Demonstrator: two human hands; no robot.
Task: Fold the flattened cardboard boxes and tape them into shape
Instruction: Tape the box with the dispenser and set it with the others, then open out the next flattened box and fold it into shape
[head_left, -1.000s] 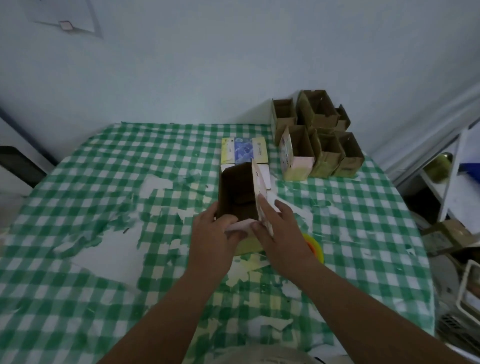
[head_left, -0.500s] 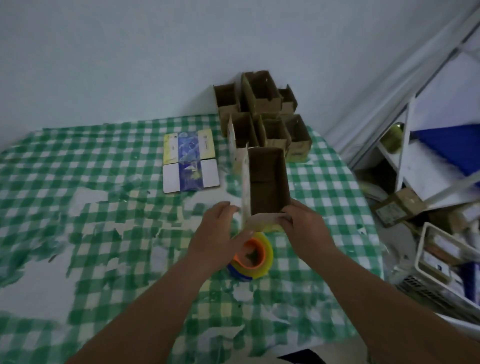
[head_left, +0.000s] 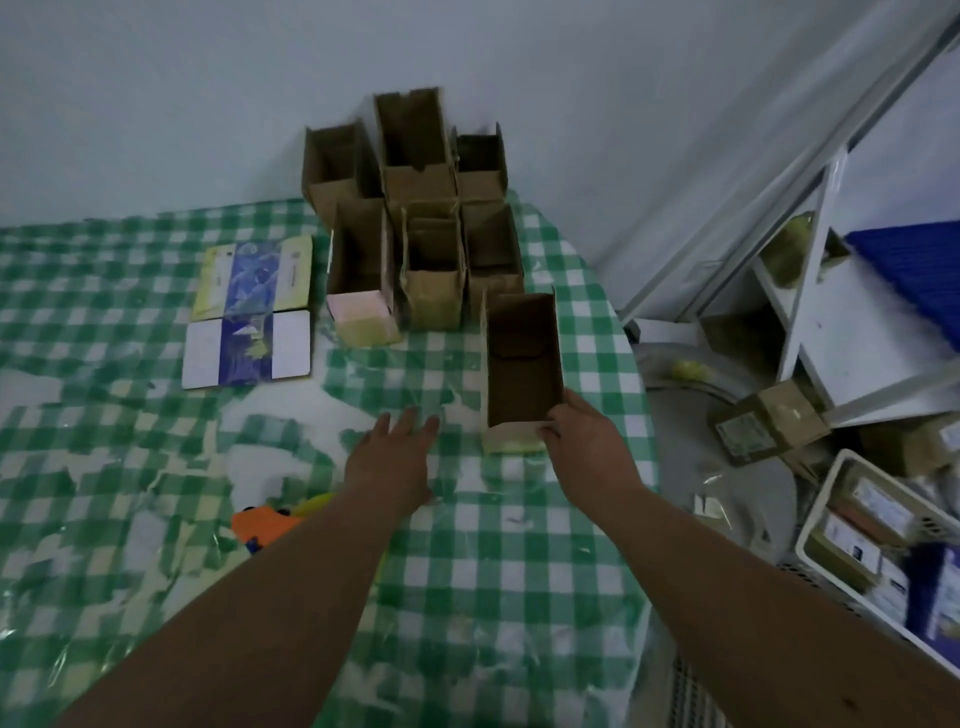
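Observation:
A folded brown cardboard box (head_left: 522, 364) stands open-topped on the green checked table (head_left: 493, 561), near its right edge. My right hand (head_left: 587, 447) grips the box's near right corner. My left hand (head_left: 395, 457) hovers over the table to the left of the box, fingers straight, holding nothing. Two flattened boxes (head_left: 252, 306) with blue and yellow print lie side by side farther left. An orange and yellow tape roll (head_left: 275, 517) peeks out from under my left forearm.
Several folded boxes (head_left: 415, 218) are stacked against the wall at the table's back right corner. Off the table's right edge stand a white shelf (head_left: 831, 312), a cardboard box (head_left: 769, 421) on the floor and a white basket (head_left: 878, 545) of packets.
The box moved away from me and to the right and now stands on the table. My left hand let go of it and opened. The view turned right; the tape roll now lies near my left forearm.

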